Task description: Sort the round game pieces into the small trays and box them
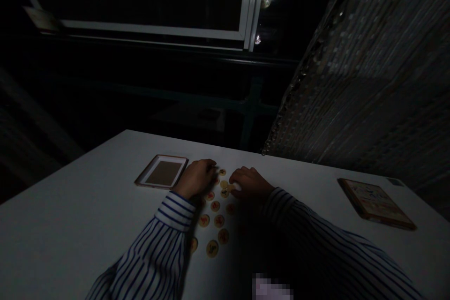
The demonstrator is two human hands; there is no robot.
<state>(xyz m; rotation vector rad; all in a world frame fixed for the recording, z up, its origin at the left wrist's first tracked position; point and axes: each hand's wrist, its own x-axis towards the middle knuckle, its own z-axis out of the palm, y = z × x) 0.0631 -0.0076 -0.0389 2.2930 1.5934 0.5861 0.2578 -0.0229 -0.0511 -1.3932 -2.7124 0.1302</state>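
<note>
Several round yellow game discs with red and dark marks lie scattered on a white table, between and under my two hands. My left hand rests over the upper discs with its fingers curled down onto them. My right hand lies just to the right, fingers bent, with something pale at its fingertips that I cannot make out. Both arms wear blue-and-white striped sleeves. The scene is very dark.
An open shallow box tray with a brown inside lies left of my left hand. A flat printed box lid lies near the table's right edge. Behind the table are a dark window frame and a textured wall.
</note>
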